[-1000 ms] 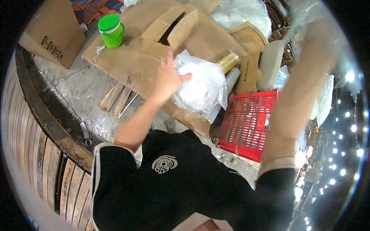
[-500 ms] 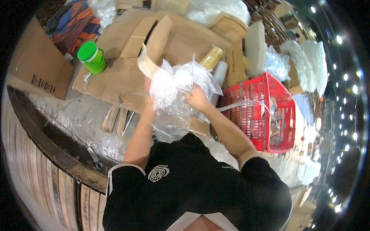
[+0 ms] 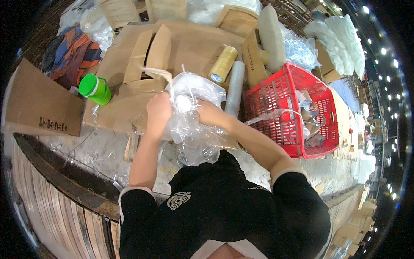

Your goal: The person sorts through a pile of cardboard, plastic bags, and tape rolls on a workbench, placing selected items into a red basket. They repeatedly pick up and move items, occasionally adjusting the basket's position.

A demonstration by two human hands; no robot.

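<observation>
A crumpled bundle of clear plastic film [image 3: 189, 88], bunched into a whitish knot at its middle, is held between my hands over the near edge of the flattened cardboard. My left hand [image 3: 159, 107] is closed in a fist at the bundle's left side. Above that fist a thin, pale cream strip [image 3: 160, 72] curves up and to the left; whether it is inside the film, I cannot tell. My right hand [image 3: 210, 114] has its fingers curled onto the film's right side, fingertips partly hidden. Loose film hangs down toward my shirt.
Flattened cardboard [image 3: 116, 114] covers the work surface. A green jug [image 3: 98, 91] stands at left, beside a cardboard box [image 3: 47, 99]. Yellow tape rolls [image 3: 223, 64] and a film roll [image 3: 234, 88] lie right of the bundle. A red basket [image 3: 276, 108] holding scraps stands farther right.
The view has shifted. My left fist has come into plain sight beside the bundle, and the film looks gathered more tightly. The cream strip now leans farther left.
</observation>
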